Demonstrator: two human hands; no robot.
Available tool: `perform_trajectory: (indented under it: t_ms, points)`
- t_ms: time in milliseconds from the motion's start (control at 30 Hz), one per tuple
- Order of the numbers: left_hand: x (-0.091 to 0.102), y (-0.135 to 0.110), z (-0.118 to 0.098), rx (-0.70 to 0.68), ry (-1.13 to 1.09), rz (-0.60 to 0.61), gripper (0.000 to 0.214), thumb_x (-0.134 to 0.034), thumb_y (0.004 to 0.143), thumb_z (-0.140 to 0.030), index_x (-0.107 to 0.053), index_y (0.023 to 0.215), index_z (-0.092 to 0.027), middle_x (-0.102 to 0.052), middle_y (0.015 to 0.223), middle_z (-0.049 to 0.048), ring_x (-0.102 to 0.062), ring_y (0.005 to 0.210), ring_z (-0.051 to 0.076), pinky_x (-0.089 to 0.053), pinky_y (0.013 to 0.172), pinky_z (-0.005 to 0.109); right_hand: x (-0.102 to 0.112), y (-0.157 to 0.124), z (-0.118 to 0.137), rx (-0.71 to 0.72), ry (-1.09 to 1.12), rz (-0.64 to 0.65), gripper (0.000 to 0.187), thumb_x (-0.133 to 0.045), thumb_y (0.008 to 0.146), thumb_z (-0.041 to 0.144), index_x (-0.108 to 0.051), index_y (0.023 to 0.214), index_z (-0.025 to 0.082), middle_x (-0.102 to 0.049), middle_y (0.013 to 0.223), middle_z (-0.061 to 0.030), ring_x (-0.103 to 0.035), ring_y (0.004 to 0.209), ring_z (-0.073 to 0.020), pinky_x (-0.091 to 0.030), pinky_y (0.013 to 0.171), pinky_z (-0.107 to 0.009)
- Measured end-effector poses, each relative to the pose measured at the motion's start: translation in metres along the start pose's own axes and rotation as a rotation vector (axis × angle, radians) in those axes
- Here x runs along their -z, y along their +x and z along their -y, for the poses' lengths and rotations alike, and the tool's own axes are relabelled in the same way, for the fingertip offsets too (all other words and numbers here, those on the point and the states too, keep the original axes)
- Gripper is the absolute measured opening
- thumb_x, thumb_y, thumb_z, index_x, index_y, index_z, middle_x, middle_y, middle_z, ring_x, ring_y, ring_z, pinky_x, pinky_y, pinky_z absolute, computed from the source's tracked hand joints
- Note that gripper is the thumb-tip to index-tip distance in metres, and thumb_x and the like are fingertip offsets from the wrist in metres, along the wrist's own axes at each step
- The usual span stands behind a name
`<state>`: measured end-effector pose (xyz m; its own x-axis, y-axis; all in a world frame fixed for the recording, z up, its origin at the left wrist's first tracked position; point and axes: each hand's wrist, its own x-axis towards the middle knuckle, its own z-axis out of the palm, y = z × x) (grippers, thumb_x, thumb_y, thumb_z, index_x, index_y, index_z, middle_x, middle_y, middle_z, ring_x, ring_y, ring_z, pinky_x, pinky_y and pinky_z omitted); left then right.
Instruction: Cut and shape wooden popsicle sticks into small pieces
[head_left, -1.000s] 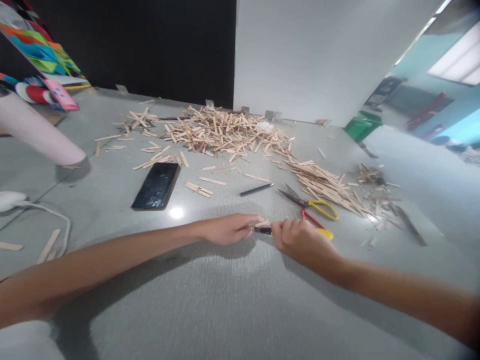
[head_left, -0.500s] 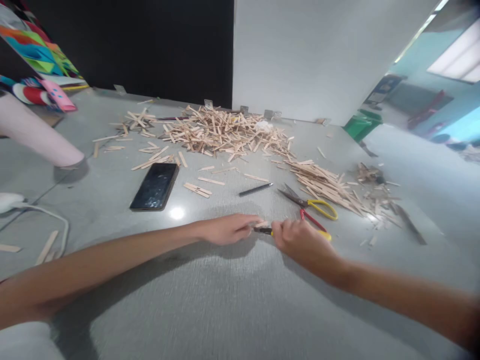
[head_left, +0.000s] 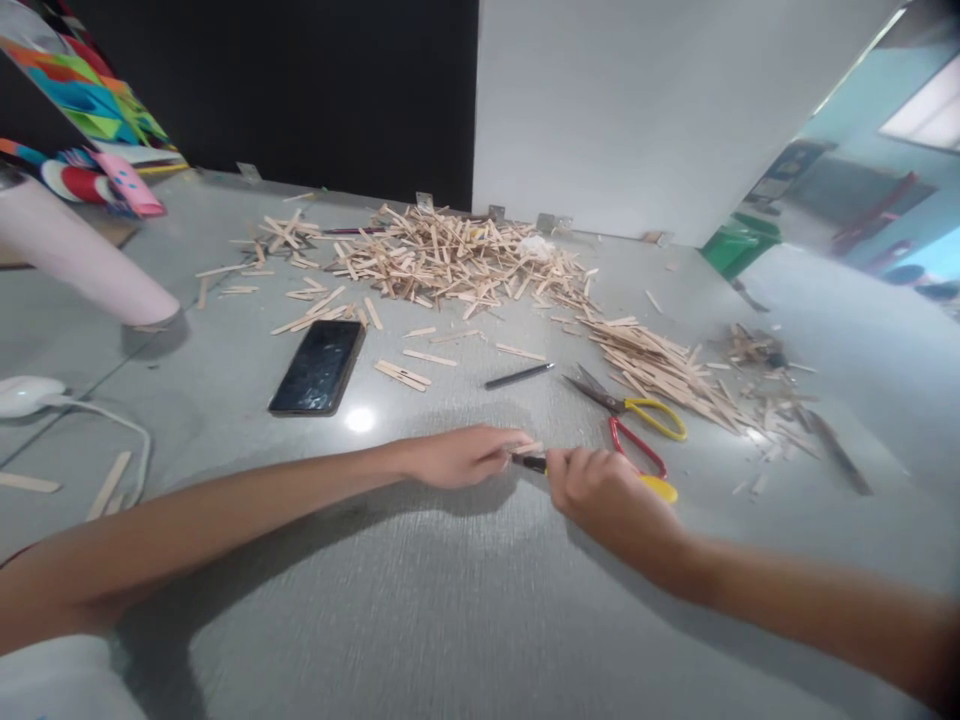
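My left hand (head_left: 469,455) pinches a small craft stick (head_left: 527,449) between thumb and fingertips, low over the table. Facing it, my right hand (head_left: 600,490) is closed round a yellow utility knife (head_left: 660,488) with a dark front part. The knife's front end meets the stick at my left fingertips; the blade itself is too small to make out. Just beyond my right hand lie open scissors (head_left: 619,405) with one yellow and one red handle loop. A dark pen (head_left: 519,376) rests farther up, near a few loose craft sticks (head_left: 403,376).
A large heap of craft sticks (head_left: 457,260) lies by the back panel, with a neater pile (head_left: 660,365) to its right. Wood scraps (head_left: 757,350) are at far right. A phone (head_left: 316,368), a pink tumbler (head_left: 90,250) and a white cable (head_left: 139,440) occupy the left.
The whole view has shifted slightly, so the table items appear a little farther right. Both hands keep their hold on the stick and the knife, with hardly any movement between them.
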<state>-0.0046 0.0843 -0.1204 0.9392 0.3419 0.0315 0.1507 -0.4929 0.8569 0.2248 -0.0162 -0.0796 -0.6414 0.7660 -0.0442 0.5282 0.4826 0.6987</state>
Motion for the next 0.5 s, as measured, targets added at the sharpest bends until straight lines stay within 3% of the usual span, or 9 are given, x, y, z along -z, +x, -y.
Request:
perform_trajectory:
  t_ms: [133, 333, 500]
  points:
    - [-0.001, 0.000, -0.001, 0.026, 0.003, -0.014, 0.031, -0.044, 0.105, -0.017, -0.063, 0.129, -0.015, -0.070, 0.097, 0.0064, -0.061, 0.083, 0.020, -0.045, 0.079, 0.029, -0.012, 0.003, -0.008, 0.091, 0.046, -0.037, 0.029, -0.051, 0.093, -0.005, -0.058, 0.082, 0.021, -0.067, 0.062, -0.0021, -0.063, 0.050, -0.0194, -0.026, 0.047, -0.033]
    - [0.000, 0.000, -0.002, 0.015, -0.023, -0.003, 0.027, -0.048, 0.106, -0.023, -0.066, 0.125, -0.017, -0.067, 0.090, 0.0050, -0.058, 0.081, 0.020, -0.045, 0.076, 0.028, 0.006, -0.002, 0.013, -0.068, -0.019, 0.011, 0.030, -0.049, 0.098, -0.003, -0.062, 0.080, 0.016, -0.063, 0.057, -0.0056, -0.060, 0.042, -0.0224, -0.022, 0.045, -0.035]
    - [0.000, 0.000, -0.001, 0.066, -0.034, 0.001, 0.027, -0.049, 0.105, -0.021, -0.066, 0.124, -0.015, -0.061, 0.086, 0.0027, -0.053, 0.078, 0.019, -0.040, 0.074, 0.029, -0.006, -0.002, 0.001, 0.021, 0.064, -0.029, 0.031, -0.048, 0.098, -0.004, -0.057, 0.081, 0.020, -0.064, 0.062, -0.0026, -0.064, 0.049, -0.0200, -0.026, 0.048, -0.033]
